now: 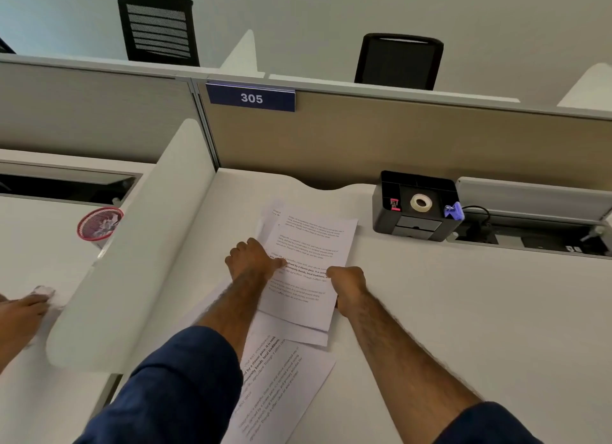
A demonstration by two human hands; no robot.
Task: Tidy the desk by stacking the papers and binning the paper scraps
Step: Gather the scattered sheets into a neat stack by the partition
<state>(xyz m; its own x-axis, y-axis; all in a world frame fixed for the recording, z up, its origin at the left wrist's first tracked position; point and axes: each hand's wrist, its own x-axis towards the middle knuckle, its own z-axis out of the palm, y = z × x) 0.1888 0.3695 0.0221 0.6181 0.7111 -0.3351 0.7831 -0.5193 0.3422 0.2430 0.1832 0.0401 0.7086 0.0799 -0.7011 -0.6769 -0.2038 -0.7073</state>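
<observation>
While the left hand (253, 261) pinches the left edge of the stack of printed white paper sheets (308, 265) at mid-desk, the right hand (347, 286) grips its right edge, fingers curled. More loose printed sheets (281, 384) lie nearer, partly under the stack, on the white desk (463, 311). Round red mesh bin (99, 223) stands left, beyond the white divider panel (139, 245).

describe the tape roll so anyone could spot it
Start at the blue 305 sign on the partition; below and right of it, a black organizer sits at the back of the desk. The tape roll lies in its top tray, the only pale ring, between a small red item and a purple clip.
</observation>
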